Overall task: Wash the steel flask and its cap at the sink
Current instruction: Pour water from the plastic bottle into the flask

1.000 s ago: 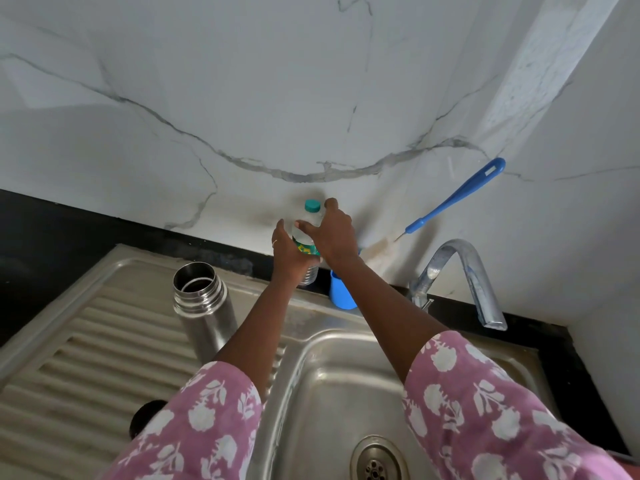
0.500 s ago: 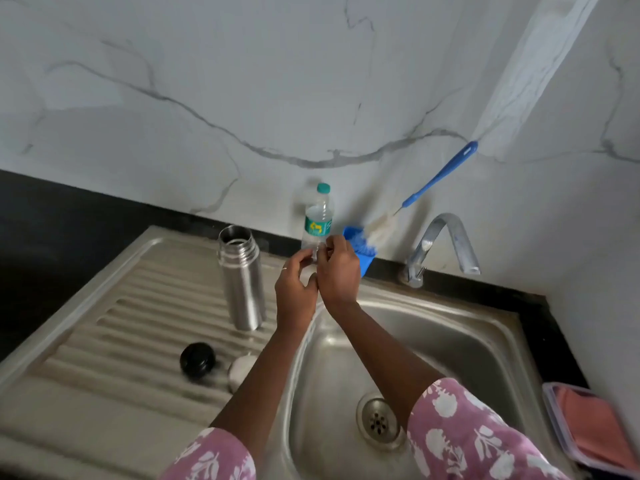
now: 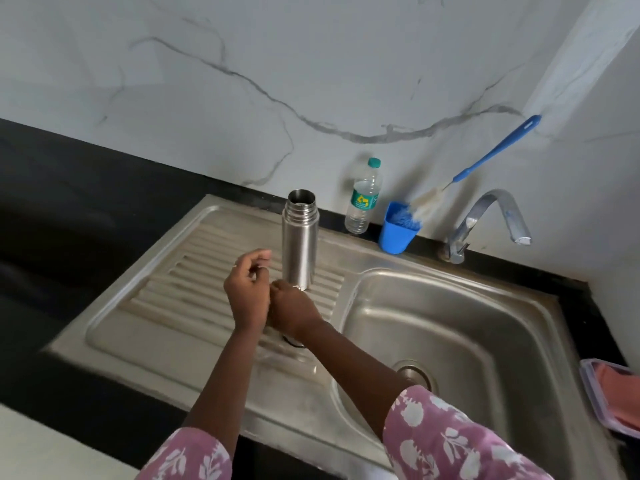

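An open steel flask [image 3: 300, 244] stands upright on the sink's ribbed drainboard [image 3: 166, 306], at the centre of the frame. Just below its base the two hands meet. The left hand [image 3: 247, 289] has loosely curled fingers with nothing seen in them. The right hand [image 3: 294, 311] shows only its back, and its fingers cannot be made out. Behind, by the wall, stand a plastic water bottle [image 3: 363, 199] and a blue cup [image 3: 394, 233] holding a bottle brush [image 3: 491, 157].

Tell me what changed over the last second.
The left hand and right hand let go of the plastic bottle at the wall and drew back over the drainboard, before the steel flask. Bottle, flask and brush in the blue cup stayed put.
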